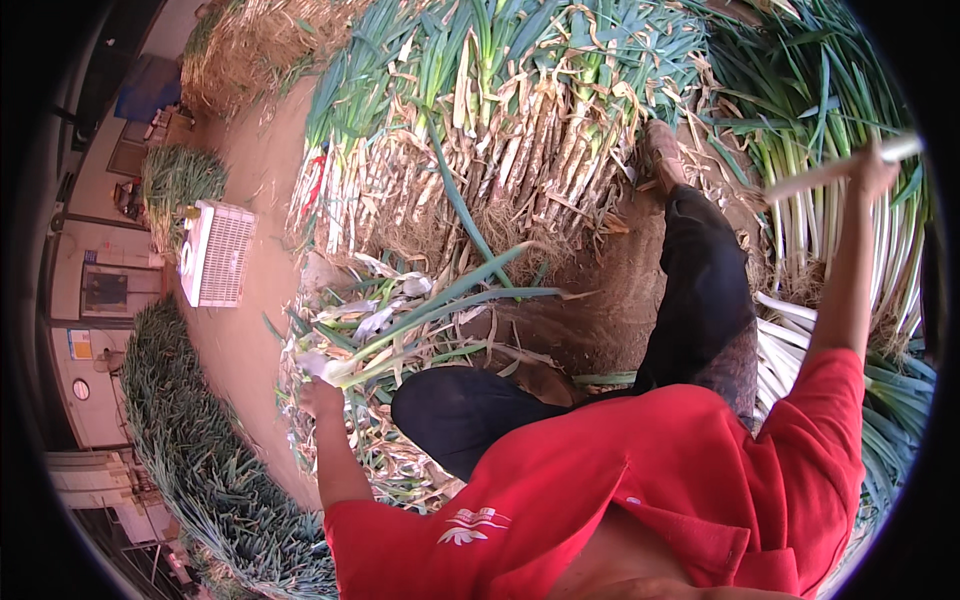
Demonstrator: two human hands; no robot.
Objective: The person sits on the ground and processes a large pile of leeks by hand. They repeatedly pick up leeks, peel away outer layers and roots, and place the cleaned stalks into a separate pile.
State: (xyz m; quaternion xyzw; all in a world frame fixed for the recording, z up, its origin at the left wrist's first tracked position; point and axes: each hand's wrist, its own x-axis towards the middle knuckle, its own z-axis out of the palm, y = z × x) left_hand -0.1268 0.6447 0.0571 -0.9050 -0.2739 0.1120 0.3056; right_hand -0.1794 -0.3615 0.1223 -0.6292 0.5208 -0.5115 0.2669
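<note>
My right hand (876, 174), raised at the far right, grips a long green onion (814, 178) by its pale stalk; motion blurs it. Beneath that hand lie cleaned green onions (810, 217) with white stalks and roots. Out to the left, my left hand (321, 396) is closed on the pale, blurred base of a stripped onion leaf (431, 306), whose green blades reach up and right. Below it spreads a heap of peeled skins and leaves (375, 450). In front of me stands a broad row of unpeeled green onions (517, 150) with dry brown skins.
A white plastic crate (225, 255) rests on the brown floor (262, 135) to the left. More green onions (217, 457) line the left side, and another stack (255, 60) is at the top left. My outstretched leg (705, 285) lies between the unpeeled and cleaned onions.
</note>
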